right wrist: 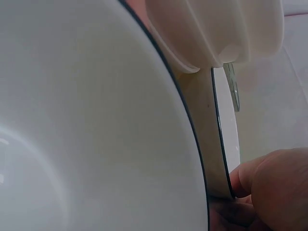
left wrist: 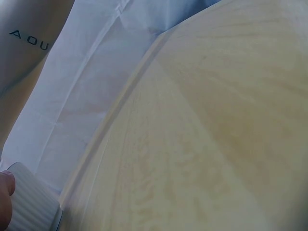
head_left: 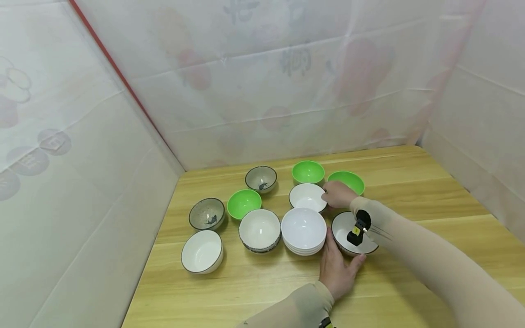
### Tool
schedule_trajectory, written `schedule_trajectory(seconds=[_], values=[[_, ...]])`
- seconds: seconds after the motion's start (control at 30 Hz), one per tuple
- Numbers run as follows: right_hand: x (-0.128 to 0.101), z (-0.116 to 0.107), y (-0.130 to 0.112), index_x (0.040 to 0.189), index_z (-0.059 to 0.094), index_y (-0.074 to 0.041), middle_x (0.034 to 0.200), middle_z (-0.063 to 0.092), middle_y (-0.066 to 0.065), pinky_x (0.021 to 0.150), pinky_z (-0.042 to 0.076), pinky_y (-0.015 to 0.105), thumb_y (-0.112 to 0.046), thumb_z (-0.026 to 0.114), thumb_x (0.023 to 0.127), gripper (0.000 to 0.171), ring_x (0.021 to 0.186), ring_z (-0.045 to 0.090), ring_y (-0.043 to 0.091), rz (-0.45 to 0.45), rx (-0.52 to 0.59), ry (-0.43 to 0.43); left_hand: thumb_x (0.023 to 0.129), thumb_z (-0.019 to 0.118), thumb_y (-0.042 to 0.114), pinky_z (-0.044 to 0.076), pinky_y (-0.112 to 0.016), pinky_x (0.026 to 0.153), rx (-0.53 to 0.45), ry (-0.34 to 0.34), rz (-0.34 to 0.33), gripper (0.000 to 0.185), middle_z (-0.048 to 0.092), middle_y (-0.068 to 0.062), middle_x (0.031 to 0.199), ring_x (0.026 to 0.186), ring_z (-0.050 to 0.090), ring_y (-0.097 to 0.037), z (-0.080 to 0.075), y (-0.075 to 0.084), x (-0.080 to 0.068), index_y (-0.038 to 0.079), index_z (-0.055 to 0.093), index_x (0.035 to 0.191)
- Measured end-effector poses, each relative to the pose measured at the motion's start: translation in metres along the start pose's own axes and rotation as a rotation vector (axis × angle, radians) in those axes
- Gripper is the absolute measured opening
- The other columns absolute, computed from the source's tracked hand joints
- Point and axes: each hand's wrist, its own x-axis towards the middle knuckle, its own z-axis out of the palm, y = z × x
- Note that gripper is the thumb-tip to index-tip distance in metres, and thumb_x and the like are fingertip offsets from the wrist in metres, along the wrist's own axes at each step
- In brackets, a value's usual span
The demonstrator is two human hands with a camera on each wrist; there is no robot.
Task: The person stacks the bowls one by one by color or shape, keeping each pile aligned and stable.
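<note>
Right hand (head_left: 338,195): reaches across to the middle of the frame, fingers (right wrist: 269,185) curled over the right-hand rim of the small white bowl (head_left: 307,197), thumb side pinching its dark-lined edge.
Small white bowl: stands upright on the table (head_left: 430,200), mouth up, just above the stack of white bowls (head_left: 303,230) and below the two green bowls (head_left: 308,171) at the upper centre; round, so no long axis shows.
Left hand (head_left: 337,269): lower centre of the frame, palm and fingers cupped against the near side of the dark-rimmed bowl (head_left: 348,232), thumb lying along its lower right rim.
Dark-rimmed bowl: upright, mouth up, right of the stack and touching or all but touching it; the right forearm and its wrist camera (head_left: 358,227) cross over its opening.
Left wrist view: only a fingertip (left wrist: 6,190) beside a ribbed white bowl wall at the lower left, the rest being table and white sheeting (left wrist: 96,72).
Left of frame: two speckled grey bowls (head_left: 207,213), one more green bowl (head_left: 244,203), a speckle-rimmed white bowl (head_left: 259,230) and a plain white bowl (head_left: 203,251) at the lower left, all upright and apart from one another.
Setting: pale wooden table walled on three sides by white printed sheeting.
</note>
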Motion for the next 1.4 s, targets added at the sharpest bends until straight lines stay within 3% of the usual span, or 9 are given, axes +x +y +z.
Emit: schedule_trajectory(seconds=[0.4,0.67,0.87,1.1,1.2,1.4], values=[[-0.019,-0.021,-0.001,0.090,0.062,-0.003,0.070,0.060,0.002,0.057,0.046,0.029,-0.010,0.047,0.091,0.016,0.060,0.057,0.015,-0.045,0.014,0.038,0.087,0.066,0.050,0.021,-0.036,0.115,-0.012,-0.006,-0.009,0.100,0.016,-0.010,0.158,0.143,0.019,-0.019,0.000,0.001,0.000,0.010,0.003,0.154],[-0.046,-0.049,0.007,0.116,0.062,0.001,0.090,0.067,0.010,0.060,0.054,0.030,-0.008,0.047,0.094,0.028,0.067,0.063,0.015,-0.049,0.148,0.056,0.086,0.067,0.048,0.024,-0.035,0.114,0.011,0.036,0.031,0.099,0.021,-0.012,0.156,0.141,0.023,-0.021,0.002,0.001,0.000,0.006,0.007,0.153],[-0.066,-0.065,0.019,0.119,0.060,0.003,0.084,0.066,0.008,0.061,0.054,0.035,-0.008,0.045,0.097,0.030,0.068,0.063,0.020,-0.038,0.208,0.045,0.085,0.068,0.050,0.025,-0.034,0.113,0.014,0.044,0.021,0.100,0.025,-0.012,0.154,0.140,0.027,-0.021,0.003,0.001,-0.001,0.005,0.010,0.153],[-0.086,-0.073,0.032,0.113,0.062,-0.004,0.075,0.062,0.005,0.056,0.051,0.035,-0.015,0.042,0.101,0.025,0.064,0.058,0.020,-0.049,0.176,0.064,0.085,0.066,0.052,0.024,-0.033,0.114,0.028,0.044,0.033,0.101,0.022,-0.012,0.156,0.141,0.024,-0.021,0.002,0.000,0.000,0.005,0.008,0.153],[-0.094,-0.075,0.036,0.109,0.063,-0.007,0.076,0.061,0.005,0.055,0.048,0.032,-0.019,0.043,0.102,0.025,0.064,0.056,0.020,-0.059,0.139,0.090,0.085,0.066,0.052,0.023,-0.033,0.114,0.031,0.043,0.025,0.101,0.021,-0.012,0.156,0.141,0.024,-0.021,0.002,-0.001,0.000,0.005,0.008,0.153],[-0.107,-0.079,0.044,0.116,0.063,-0.005,0.084,0.065,0.003,0.059,0.047,0.030,-0.019,0.047,0.101,0.026,0.068,0.056,0.017,-0.124,0.089,0.112,0.086,0.064,0.055,0.024,-0.035,0.114,0.026,0.030,0.012,0.101,0.022,-0.013,0.156,0.142,0.023,-0.022,0.002,-0.001,-0.001,0.004,0.009,0.153]])
